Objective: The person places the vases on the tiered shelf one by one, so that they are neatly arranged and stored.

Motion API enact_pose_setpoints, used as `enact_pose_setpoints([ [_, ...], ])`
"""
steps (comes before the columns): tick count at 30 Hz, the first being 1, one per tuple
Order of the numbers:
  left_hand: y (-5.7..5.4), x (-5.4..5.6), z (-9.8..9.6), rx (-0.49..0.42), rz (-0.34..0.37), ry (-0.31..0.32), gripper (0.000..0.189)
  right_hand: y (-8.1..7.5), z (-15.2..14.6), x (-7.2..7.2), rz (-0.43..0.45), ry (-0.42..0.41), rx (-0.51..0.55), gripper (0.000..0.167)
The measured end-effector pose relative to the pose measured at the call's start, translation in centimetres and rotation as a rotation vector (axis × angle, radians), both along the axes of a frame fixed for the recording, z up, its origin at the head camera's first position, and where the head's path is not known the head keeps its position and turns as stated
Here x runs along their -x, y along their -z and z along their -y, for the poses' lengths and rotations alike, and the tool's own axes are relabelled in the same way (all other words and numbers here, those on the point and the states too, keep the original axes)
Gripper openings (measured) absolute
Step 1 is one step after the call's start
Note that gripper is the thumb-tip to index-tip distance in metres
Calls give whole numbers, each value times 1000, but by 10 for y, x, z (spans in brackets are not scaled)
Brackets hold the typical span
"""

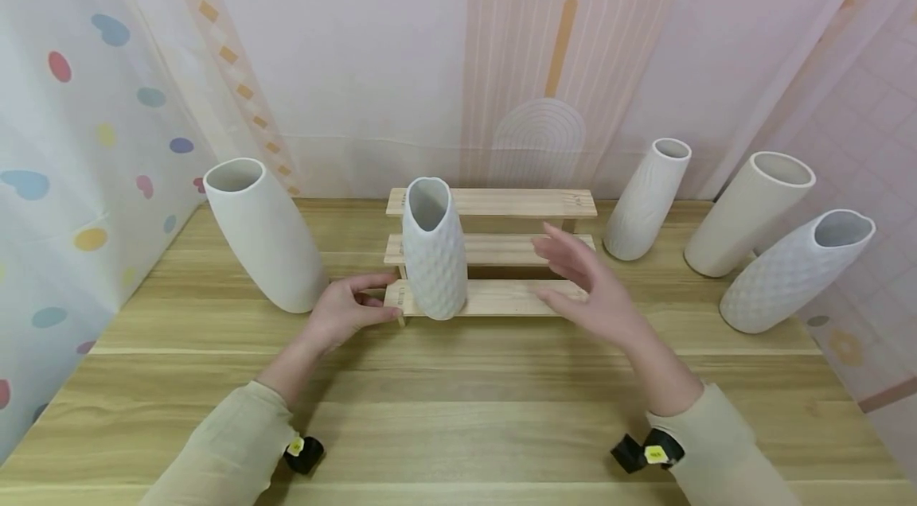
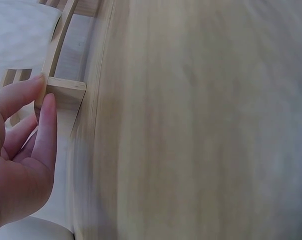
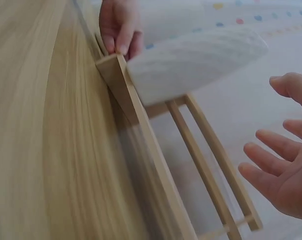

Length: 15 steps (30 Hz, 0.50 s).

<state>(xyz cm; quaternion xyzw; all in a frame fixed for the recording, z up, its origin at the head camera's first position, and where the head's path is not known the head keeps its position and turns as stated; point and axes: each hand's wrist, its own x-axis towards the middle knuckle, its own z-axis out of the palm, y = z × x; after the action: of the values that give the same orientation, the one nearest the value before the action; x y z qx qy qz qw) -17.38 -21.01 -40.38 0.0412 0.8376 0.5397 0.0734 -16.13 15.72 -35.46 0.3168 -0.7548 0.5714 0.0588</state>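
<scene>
Head view: a dimpled white vase (image 1: 437,271) stands on the lowest shelf of a three-step wooden rack (image 1: 494,299), its pale inner wall showing through a heart-shaped mouth. On the tabletop (image 1: 458,426), one smooth vase (image 1: 268,243) stands left; a slim vase (image 1: 648,208), a straight vase (image 1: 745,219) and a bumpy vase (image 1: 791,279) stand right. The left hand (image 1: 344,311) pinches the rack's left end (thumb against fingers); the right hand (image 1: 595,295), fingers spread, hovers apart from the rack near its right end.
</scene>
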Motion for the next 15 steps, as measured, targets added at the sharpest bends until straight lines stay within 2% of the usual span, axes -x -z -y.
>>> enact_pose_setpoints([
  [5, -1, 0, -1, 10, 3, -2, 60, 8, -34, -8, -45, 42, 29, 76],
  [10, -1, -3, -2, -6, -3, -3, 60, 13, -63, -13, -117, 52, 127, 72],
  [15, 0, -7, -3, 8, -69, 0, 60, 13, -91, -19, -114, 69, 203, 73],
])
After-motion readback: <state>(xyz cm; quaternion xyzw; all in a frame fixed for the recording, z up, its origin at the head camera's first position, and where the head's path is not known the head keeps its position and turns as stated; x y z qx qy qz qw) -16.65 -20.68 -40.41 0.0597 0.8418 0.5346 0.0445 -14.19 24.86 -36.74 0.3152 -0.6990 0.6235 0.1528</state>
